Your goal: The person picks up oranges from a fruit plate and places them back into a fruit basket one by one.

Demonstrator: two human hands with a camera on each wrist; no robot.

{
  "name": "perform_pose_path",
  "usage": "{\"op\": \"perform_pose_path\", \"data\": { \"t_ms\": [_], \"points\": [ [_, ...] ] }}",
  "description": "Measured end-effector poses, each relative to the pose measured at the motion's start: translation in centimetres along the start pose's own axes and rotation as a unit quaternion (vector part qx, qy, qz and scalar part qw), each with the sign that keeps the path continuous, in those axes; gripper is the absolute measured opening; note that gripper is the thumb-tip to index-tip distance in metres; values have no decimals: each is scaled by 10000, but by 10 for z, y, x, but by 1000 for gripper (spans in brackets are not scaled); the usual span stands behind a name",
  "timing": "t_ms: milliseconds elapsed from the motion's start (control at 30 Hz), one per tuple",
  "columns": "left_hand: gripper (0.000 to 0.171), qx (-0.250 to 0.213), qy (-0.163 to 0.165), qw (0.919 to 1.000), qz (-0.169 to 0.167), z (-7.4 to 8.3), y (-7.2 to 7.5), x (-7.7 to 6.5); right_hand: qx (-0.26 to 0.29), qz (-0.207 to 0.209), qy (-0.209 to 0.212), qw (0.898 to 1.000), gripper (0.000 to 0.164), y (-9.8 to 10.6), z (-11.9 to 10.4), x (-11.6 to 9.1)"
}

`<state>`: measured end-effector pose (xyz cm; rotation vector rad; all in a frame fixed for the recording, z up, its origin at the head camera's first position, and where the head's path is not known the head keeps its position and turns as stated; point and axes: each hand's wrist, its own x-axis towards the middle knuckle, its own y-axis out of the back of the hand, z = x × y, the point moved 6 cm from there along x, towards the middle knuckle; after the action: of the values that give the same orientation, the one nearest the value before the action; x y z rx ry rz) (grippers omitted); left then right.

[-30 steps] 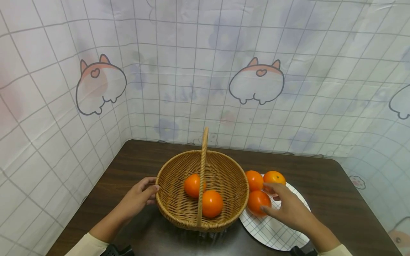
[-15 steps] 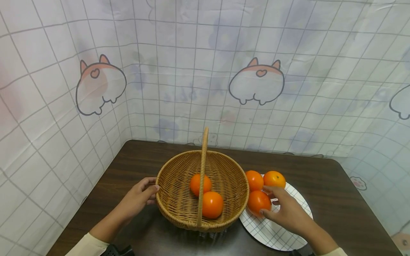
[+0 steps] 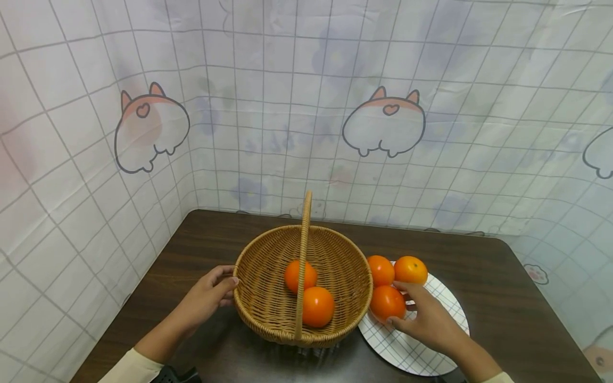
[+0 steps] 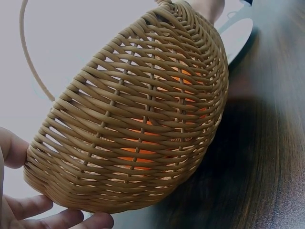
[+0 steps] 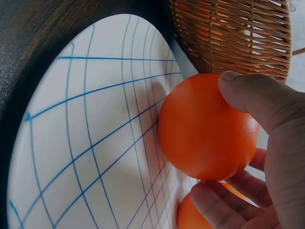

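2 oranges [image 3: 318,307] in the basket [image 3: 258,303] we're pinching with our left hand [image 3: 209,292]; right hand [image 3: 428,316] half-curled round another orange [image 3: 387,304].

In my head view, the handle [image 3: 304,239] hides strips of both oranges [image 3: 320,311] in the basket [image 3: 262,287], which also covers the left edge of the plate [image 3: 395,346]. From the left wrist, I get only orange slivers through the basket. From the right, fingers [image 5: 219,207] cover part of another orange [image 5: 190,214]. The near edge of the table [image 3: 268,367] is cut off.
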<state>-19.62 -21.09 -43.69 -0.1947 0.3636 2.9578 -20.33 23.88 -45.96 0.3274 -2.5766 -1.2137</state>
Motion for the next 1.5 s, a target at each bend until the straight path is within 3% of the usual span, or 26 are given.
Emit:
{"op": "perform_pose_path", "data": {
  "t_ms": [367, 867, 1500],
  "points": [
    [53, 22, 0, 10000, 53, -2, 0, 1, 118, -142, -225, 9996, 77, -4, 6, 0],
    [54, 28, 2, 10000, 27, -3, 1, 1, 104, -9, 148, 9998, 71, -4, 2, -1],
    [54, -46, -39, 10000, -10, -2, 0, 1, -13, 378, 321, 9988, 76, 22, -11, 2]
  ]
}}
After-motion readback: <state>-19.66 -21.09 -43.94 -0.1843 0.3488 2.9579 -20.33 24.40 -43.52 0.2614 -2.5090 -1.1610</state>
